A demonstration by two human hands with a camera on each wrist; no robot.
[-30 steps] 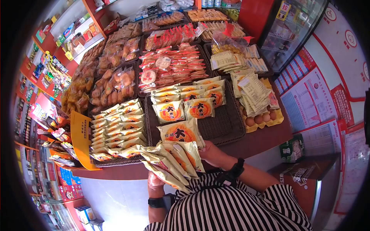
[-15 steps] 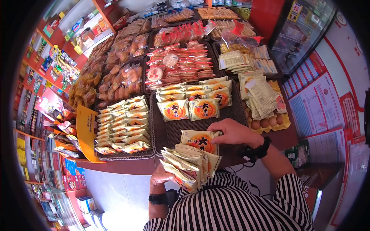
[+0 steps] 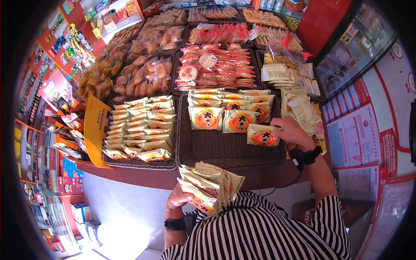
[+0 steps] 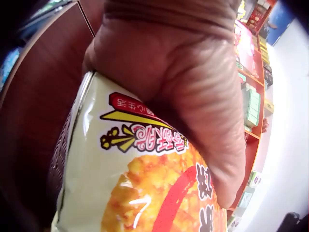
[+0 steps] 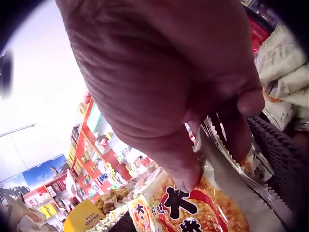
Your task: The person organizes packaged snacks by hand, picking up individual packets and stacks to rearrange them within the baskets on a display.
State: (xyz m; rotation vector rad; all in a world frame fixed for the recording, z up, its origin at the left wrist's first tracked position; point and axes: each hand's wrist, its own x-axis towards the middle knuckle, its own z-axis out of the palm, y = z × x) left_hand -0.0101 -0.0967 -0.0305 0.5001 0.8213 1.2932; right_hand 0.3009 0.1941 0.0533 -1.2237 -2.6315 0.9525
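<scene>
In front of the wicker tray [image 3: 216, 152], your left hand [image 3: 178, 199] gripped a fanned packet stack [image 3: 208, 186]; a slack thumb could have spilled some. Over the tray's right side, your right hand [image 3: 291, 130] pinched one packet [image 3: 261, 136]; swung carelessly, it could have toppled upright neighbours [image 3: 239, 121]. Only the right wrist view showed its crimped seam [image 5: 237, 168].

"What's the right hand [image 5: 164, 72] got?"

"A cream packet [image 5: 212, 205], pinched at its crimped edge, toward five o'clock from where I look."

"And around it?"

"Pale packets [image 5: 285, 65] heaped at two, dark woven basket wall [image 5: 282, 150] at four. Down at seven there's a yellow card [image 5: 83, 217]; red-framed shelves [image 5: 94, 166] stand back at eight."
</scene>
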